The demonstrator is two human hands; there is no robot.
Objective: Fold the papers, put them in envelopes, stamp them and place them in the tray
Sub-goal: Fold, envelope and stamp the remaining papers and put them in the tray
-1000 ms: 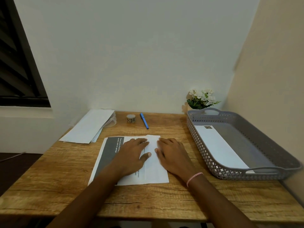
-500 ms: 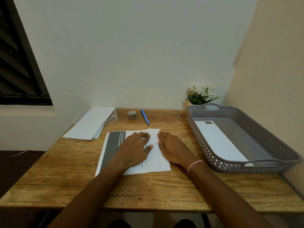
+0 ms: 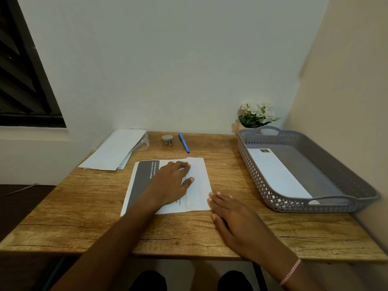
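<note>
1. Wooden desk (image 3: 84, 217) carries the paper (image 3: 198, 185) at its middle, right flap folded over.
2. Flat on it presses the left hand (image 3: 170, 183), fingers straight; the right hand (image 3: 237, 219) rests on the desk just beside the paper's near right corner, fingers straight, holding nothing.
3. It looks light, thin and slide-prone: probably pin it with a palm and lift it by a free edge.
4. Spare envelopes (image 3: 114, 150) lie at the back left corner.

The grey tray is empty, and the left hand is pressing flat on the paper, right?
Not quite. The head view shows the grey tray is not empty: a white envelope with a stamp lies in it. The left hand is pressing flat on the paper, as you said.
</note>
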